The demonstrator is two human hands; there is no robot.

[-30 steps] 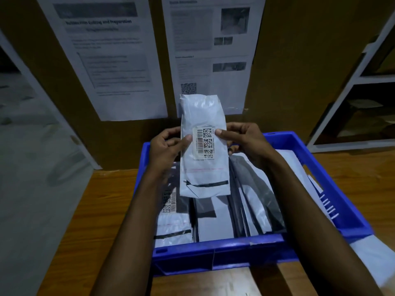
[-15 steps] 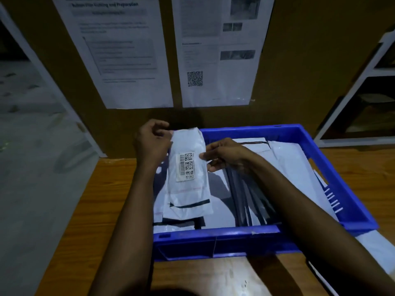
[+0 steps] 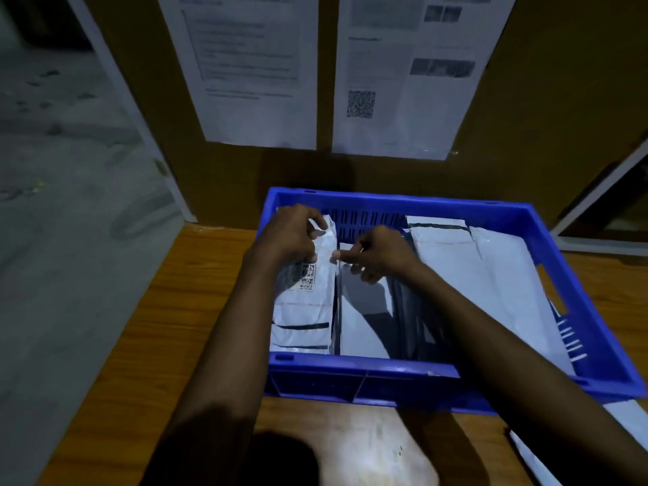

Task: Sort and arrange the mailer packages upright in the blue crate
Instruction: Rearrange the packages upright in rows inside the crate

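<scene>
Wooden surface point(image 3: 147, 345): brown and grained; it carries the crate, and both forearms reach over its near edge.
Loose white plastic mailer point(image 3: 631, 415): lies on the surface outside the crate, just beside its near right corner.
Blue plastic crate point(image 3: 350, 384): rectangular with slotted walls. It sits on the surface with its far wall near the brown board.
White plastic mailer with a barcode label point(image 3: 308, 310): inside the crate at its left end, long side running near to far. Its labelled face is turned up at a slant, not fully upright.
Row of grey and white mailers point(image 3: 364, 320): stands on edge in the middle of the crate, just right of the labelled mailer.
Large white mailer point(image 3: 491, 275): leans across the right part of the crate, towards its right wall.
Left hand point(image 3: 291, 236): fingers curled round the far end of the labelled mailer, gripping it.
Right hand point(image 3: 378, 254): a fingertip meets the labelled mailer's right edge, the other fingers bent. I cannot tell whether it pinches or only touches.
Brown board point(image 3: 561, 100): upright behind the crate.
Two printed white paper sheets point(image 3: 245, 75): fixed side by side on the board, their text blurred.
</scene>
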